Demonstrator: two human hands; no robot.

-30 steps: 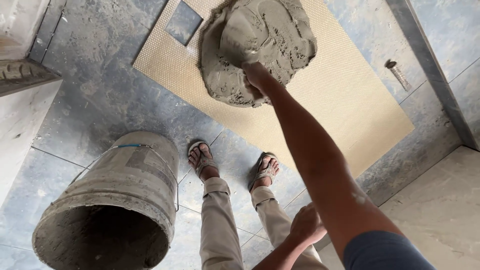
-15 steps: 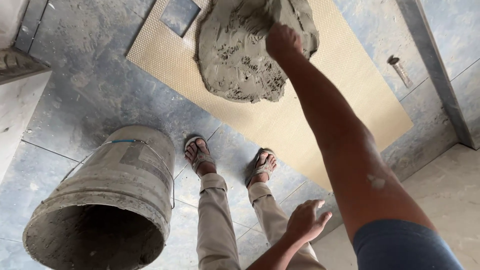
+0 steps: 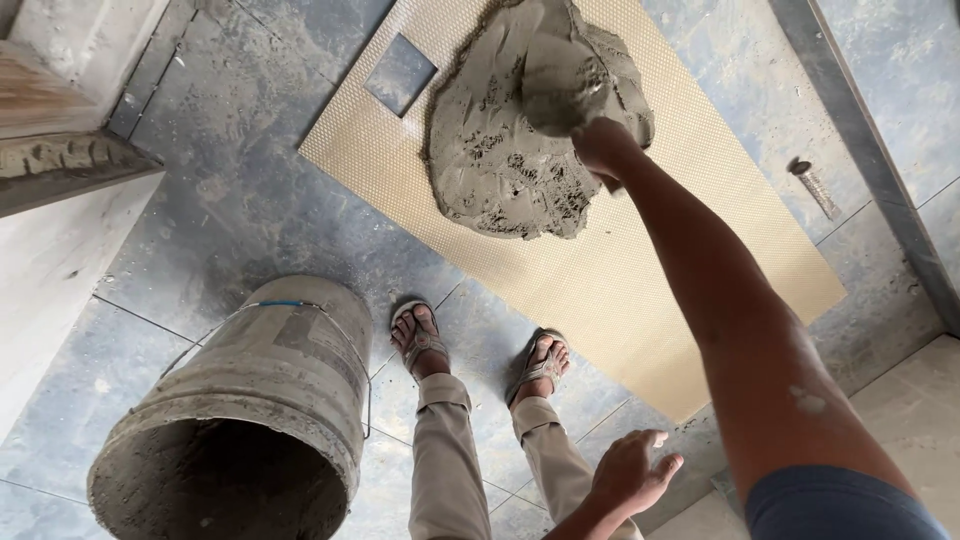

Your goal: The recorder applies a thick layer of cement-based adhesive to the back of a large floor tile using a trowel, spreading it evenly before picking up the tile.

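A beige tile [image 3: 620,270] lies face down on the grey floor, with a square cut-out [image 3: 400,74] near its far corner. A mound of wet grey mortar [image 3: 500,150] covers its upper part. My right hand [image 3: 603,148] is stretched out over the mound and grips a trowel [image 3: 560,85] caked in mortar, its blade pressed on the mound's right side. My left hand [image 3: 630,470] hovers low above my knee, fingers spread, holding nothing.
A mortar-smeared bucket [image 3: 250,400] with a wire handle stands at my left. My sandalled feet [image 3: 480,350] are at the tile's near edge. A short metal rod [image 3: 815,185] lies at the right, and a concrete step [image 3: 70,170] is at the left.
My right hand has swept the trowel from the mound's lower middle up and to its right side, spreading the mortar. My left hand has lifted and opened.
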